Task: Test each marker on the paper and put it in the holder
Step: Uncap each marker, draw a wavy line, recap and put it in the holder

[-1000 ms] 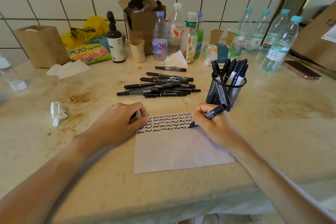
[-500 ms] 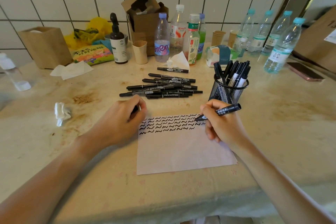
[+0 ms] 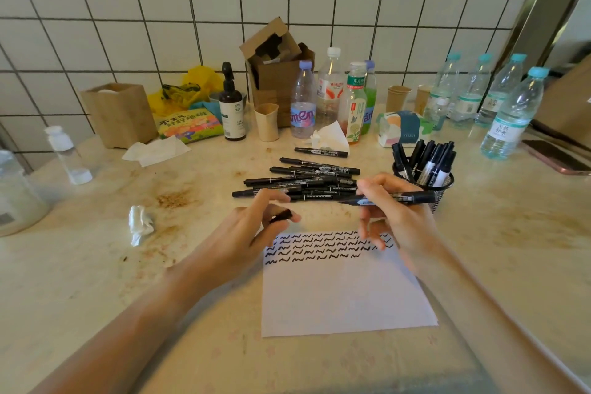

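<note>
The right hand grips a black marker between thumb and fingers, holding it roughly level above the top edge of the paper, uncapped tip pointing toward 9 o'clock. The left hand pinches the marker cap in curled fingers, just at 9 o'clock of the tip and apart from it. The paper lies flat on the table and carries rows of black squiggles along its top. A pile of markers lies at 12 o'clock of the paper. The mesh holder, at 2 o'clock of the paper, contains several upright markers.
</note>
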